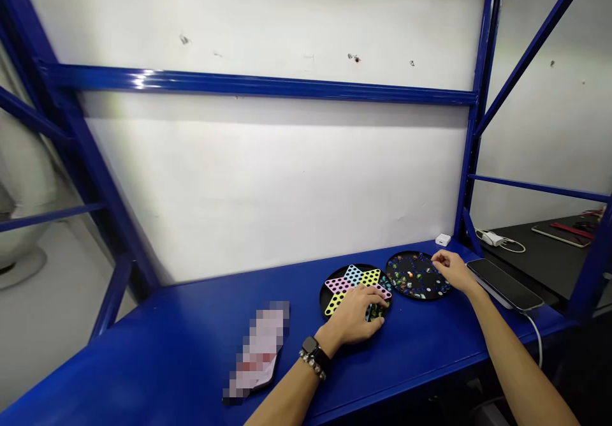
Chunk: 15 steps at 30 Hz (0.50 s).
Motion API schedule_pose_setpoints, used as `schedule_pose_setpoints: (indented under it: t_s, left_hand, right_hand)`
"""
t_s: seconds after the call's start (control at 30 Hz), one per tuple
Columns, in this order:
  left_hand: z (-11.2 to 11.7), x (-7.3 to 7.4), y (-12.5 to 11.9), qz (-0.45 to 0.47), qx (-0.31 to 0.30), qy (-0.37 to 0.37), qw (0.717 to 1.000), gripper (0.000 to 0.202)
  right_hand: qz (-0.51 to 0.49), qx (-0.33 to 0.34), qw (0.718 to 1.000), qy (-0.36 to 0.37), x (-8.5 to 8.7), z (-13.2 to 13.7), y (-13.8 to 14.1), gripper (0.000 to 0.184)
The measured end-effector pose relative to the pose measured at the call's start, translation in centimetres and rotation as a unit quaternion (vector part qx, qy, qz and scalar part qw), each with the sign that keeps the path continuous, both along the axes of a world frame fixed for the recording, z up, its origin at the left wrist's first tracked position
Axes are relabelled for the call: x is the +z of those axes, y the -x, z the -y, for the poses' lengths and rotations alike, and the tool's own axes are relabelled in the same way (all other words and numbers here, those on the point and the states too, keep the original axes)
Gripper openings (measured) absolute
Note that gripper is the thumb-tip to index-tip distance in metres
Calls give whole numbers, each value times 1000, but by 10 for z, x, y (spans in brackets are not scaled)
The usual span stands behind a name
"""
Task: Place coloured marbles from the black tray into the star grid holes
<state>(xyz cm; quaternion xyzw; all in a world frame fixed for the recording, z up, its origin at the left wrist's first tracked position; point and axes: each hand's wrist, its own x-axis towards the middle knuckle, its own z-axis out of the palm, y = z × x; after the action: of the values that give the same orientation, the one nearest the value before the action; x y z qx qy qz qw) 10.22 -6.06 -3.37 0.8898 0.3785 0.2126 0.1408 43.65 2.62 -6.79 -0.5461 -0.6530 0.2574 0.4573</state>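
- Nearest my camera, the left forearm enters from the bottom edge, wearing a dark smartwatch and a beaded bracelet.
- Leftmost on the blue tabletop, I get a flat, phone-like object, partly pixelated.
- Next I see the star board, pastel and full of holes, set on a round black base near the tabletop's middle.
- Over its lower right lies the left hand, palm down, fingers loosely spread, thumb apart. Marbles show just beside the fingers.
- Right of that, scattered marbles lie on a black tray.
- Behind the tray's right side I spot a small white box.
- At the tray's right rim is the right hand, fingertips drawn together; I cannot tell whether they pinch a marble.
- Beside that wrist, a dark-screened phone rests, a white cable trailing near its lower end.
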Motion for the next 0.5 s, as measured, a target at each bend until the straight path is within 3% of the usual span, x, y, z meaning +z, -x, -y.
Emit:
schedule_pose_setpoints:
  t_s: [0.1,0.17,0.23,0.33,0.5]
  left_hand:
    - [0,0,0,0,-1,-2,1000,26]
    - [0,0,-1,-2,0,-4,1000,26]
    - [0,0,-1,-3,4,-3,1000,25]
    - [1,1,-1,-4,2,0,1000,23]
    - [1,0,0,1,-1,-5,1000,22]
  right_hand:
    - [-256,-6,966,-19,12,2,-8,24]
    - [-325,18,946,-4,16,3,-14,23]
    - [-270,18,962,30,14,5,-18,16]
    - [-66,-15,995,77,5,8,-19,16]
    - [154,-55,980,115,-2,16,-20,28]
